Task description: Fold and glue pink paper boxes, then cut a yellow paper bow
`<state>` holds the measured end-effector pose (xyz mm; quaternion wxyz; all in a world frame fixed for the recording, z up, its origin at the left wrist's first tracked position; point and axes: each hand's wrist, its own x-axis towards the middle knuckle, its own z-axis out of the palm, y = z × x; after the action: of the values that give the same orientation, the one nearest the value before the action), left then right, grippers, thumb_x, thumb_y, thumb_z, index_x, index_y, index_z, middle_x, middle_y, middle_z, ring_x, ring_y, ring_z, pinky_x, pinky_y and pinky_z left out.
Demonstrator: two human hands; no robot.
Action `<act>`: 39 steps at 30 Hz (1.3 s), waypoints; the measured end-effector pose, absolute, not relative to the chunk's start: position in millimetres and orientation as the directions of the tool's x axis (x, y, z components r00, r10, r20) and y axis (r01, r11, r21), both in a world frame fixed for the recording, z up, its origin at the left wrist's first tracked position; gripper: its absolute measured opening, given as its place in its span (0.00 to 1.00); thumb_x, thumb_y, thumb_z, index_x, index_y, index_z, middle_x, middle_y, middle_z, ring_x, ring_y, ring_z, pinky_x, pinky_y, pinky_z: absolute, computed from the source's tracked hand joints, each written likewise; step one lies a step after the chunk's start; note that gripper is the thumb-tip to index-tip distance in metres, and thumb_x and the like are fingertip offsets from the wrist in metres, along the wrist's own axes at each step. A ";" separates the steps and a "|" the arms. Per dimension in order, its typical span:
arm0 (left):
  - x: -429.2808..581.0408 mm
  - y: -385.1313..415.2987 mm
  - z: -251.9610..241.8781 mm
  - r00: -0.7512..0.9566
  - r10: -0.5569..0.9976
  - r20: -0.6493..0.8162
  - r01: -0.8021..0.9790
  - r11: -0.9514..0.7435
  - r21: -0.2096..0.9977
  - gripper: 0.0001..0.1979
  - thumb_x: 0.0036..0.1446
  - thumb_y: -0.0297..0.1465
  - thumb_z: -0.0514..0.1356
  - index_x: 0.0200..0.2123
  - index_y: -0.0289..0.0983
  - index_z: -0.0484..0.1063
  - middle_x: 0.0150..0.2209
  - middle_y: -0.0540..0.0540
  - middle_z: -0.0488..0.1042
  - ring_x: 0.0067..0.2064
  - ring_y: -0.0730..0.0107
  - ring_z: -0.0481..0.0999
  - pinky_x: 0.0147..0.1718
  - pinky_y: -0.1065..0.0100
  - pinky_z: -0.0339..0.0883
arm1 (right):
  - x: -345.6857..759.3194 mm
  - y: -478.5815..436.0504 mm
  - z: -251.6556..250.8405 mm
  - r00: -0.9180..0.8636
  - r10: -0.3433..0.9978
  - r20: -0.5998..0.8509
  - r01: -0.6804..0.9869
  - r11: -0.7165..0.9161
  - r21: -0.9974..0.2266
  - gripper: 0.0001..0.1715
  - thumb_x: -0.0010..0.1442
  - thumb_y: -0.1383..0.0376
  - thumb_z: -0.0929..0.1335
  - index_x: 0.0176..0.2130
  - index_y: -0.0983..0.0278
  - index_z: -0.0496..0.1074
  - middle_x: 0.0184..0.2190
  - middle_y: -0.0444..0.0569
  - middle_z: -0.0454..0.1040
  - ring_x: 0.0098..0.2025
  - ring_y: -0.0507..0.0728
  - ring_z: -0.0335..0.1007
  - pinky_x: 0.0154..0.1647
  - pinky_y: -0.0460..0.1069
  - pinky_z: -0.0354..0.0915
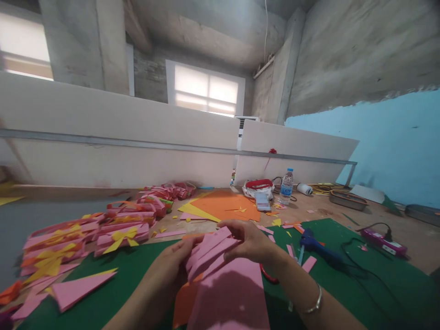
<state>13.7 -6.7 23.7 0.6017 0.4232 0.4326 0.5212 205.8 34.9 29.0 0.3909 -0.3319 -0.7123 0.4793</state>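
Note:
Between my two hands is a bundle of pink paper strips [212, 251], raised a little over the work surface. My left hand [177, 256] grips its left side, with the fingertips partly hidden behind it. On the right, my right hand [249, 240] curls its thumb and fingers around the other edge. Below them lies a pink sheet [233, 293], partly over an orange sheet [184, 300]. Beside my right forearm, the red handle [269, 275] of a tool shows; the rest of it is mostly covered.
A blue glue gun [319, 247] and a purple power strip [385, 242] lie to the right on the green mat [371, 284]. Finished-looking pink paper pieces with yellow bows [122, 238] crowd the left. Orange sheets [227, 204] and a water bottle [286, 187] are farther back.

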 end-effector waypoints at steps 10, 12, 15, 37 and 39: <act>5.9 0.3 20.3 0.133 0.988 -0.079 -0.458 0.132 0.879 0.18 0.42 0.28 0.66 0.40 0.34 0.74 0.36 0.43 0.80 0.35 0.64 0.79 0.36 0.68 0.72 | 213.2 40.0 35.5 -0.428 0.883 0.192 -0.097 0.166 -0.981 0.32 0.36 0.70 0.75 0.45 0.65 0.71 0.33 0.45 0.72 0.33 0.52 0.68 0.32 0.46 0.66; 7.0 -2.3 22.1 0.111 0.991 -0.075 -0.412 0.115 0.904 0.18 0.41 0.29 0.67 0.40 0.35 0.75 0.35 0.43 0.81 0.33 0.65 0.79 0.34 0.69 0.72 | 213.6 41.0 34.1 -0.432 0.885 0.173 -0.100 0.144 -0.985 0.30 0.36 0.70 0.75 0.42 0.66 0.72 0.31 0.45 0.72 0.31 0.51 0.67 0.30 0.45 0.64; 6.8 -7.9 28.8 0.055 0.998 -0.018 -0.300 0.034 0.953 0.18 0.41 0.32 0.66 0.40 0.36 0.76 0.34 0.44 0.80 0.32 0.64 0.78 0.32 0.68 0.73 | 213.3 40.8 33.2 -0.442 0.881 0.169 -0.103 0.138 -0.985 0.26 0.36 0.71 0.74 0.40 0.67 0.73 0.29 0.45 0.72 0.29 0.50 0.66 0.28 0.44 0.62; -4.6 -8.0 41.7 0.075 0.993 -0.096 -0.185 0.108 0.977 0.17 0.33 0.31 0.69 0.33 0.36 0.79 0.20 0.49 0.75 0.21 0.75 0.68 0.22 0.74 0.66 | 228.0 40.4 46.8 -0.507 0.542 0.670 0.278 0.839 -0.468 0.13 0.56 0.68 0.66 0.39 0.65 0.78 0.34 0.53 0.77 0.37 0.56 0.72 0.39 0.49 0.66; -7.0 -6.9 41.3 0.100 0.988 -0.117 -0.185 0.134 0.974 0.17 0.34 0.31 0.68 0.34 0.37 0.79 0.22 0.48 0.76 0.21 0.75 0.68 0.22 0.76 0.65 | 228.3 39.6 46.2 -0.523 0.447 0.726 0.300 0.894 -0.334 0.13 0.56 0.69 0.65 0.40 0.64 0.77 0.34 0.53 0.78 0.36 0.55 0.73 0.39 0.48 0.67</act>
<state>-7.0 -6.9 41.3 0.5980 0.4386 0.4577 0.4904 228.3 39.6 46.2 0.4386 -0.2150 -0.8686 0.0835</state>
